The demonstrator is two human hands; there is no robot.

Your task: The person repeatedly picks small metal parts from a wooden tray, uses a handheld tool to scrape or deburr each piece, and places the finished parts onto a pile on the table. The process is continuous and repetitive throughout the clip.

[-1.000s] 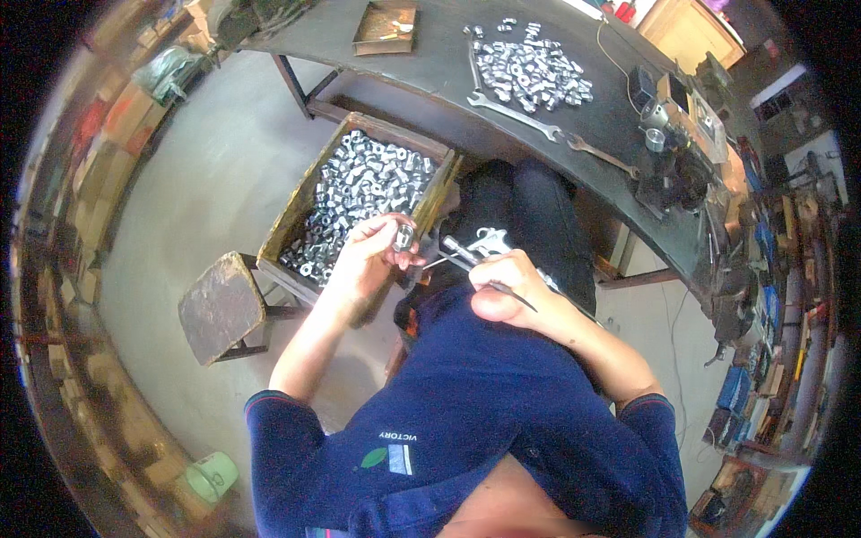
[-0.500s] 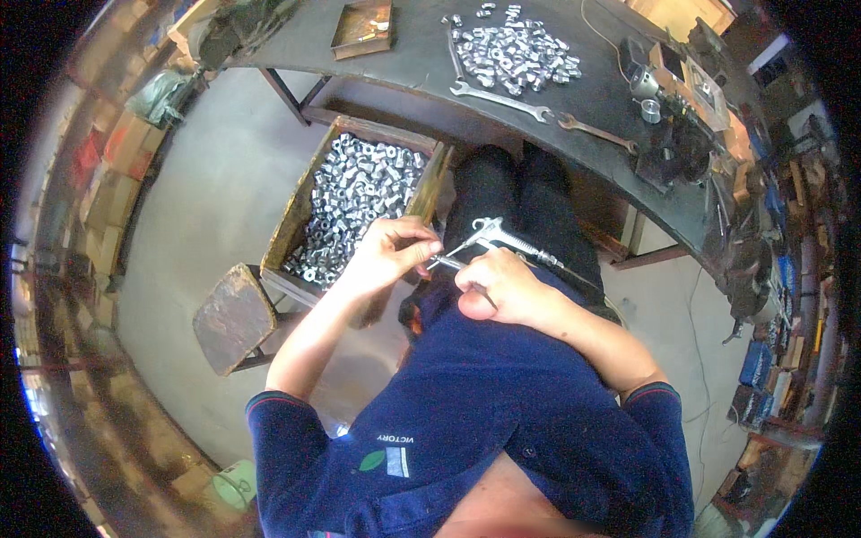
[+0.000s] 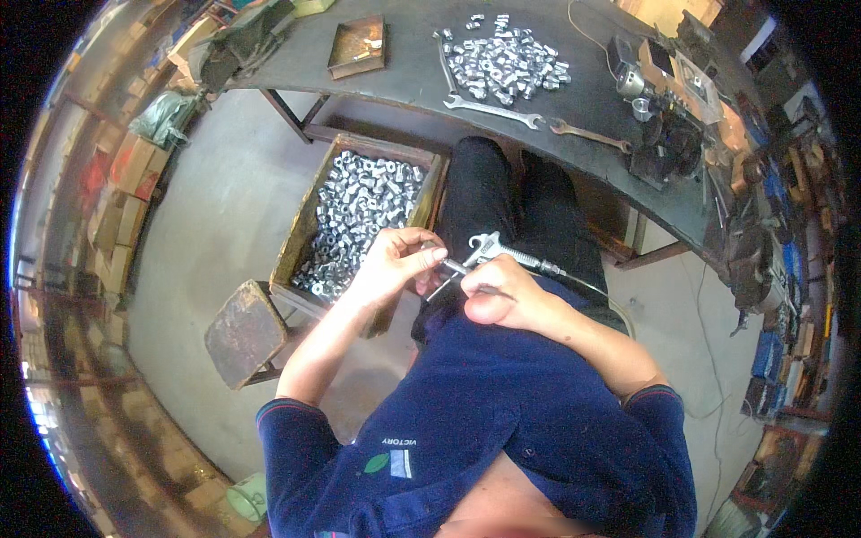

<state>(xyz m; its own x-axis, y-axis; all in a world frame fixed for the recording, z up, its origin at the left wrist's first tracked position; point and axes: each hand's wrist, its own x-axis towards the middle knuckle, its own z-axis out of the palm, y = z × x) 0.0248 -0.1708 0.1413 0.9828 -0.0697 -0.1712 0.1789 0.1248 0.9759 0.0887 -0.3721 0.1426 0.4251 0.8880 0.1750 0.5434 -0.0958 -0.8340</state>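
Note:
My right hand [image 3: 504,291] is closed around a slim metal rod [image 3: 456,266] in front of my waist. At its far end, the thumb and fingers of my left hand [image 3: 396,265] are pinched together. Whatever sits between those left fingertips is small, grey and mostly hidden. A silver air blow gun [image 3: 515,257] lies over my lap just beyond my right hand, its thin nozzle pointing down to the left. Beyond my left hand stands a wooden crate [image 3: 289,247] filled with shiny metal nuts [image 3: 363,202].
A dark workbench [image 3: 413,76] runs across the far side, bearing a pile of metal nuts [image 3: 507,65], several wrenches [image 3: 493,112], and a shallow rusty tray [image 3: 357,47]. A worn stool [image 3: 244,334] stands left of me. Loaded shelves [image 3: 81,296] line the left; a hose [image 3: 587,285] trails right.
The view has shifted slightly. My hands stay together at the rod, which now slants differently, with the left fingertips at its end. The blow gun's nozzle shows lower, below the rod.

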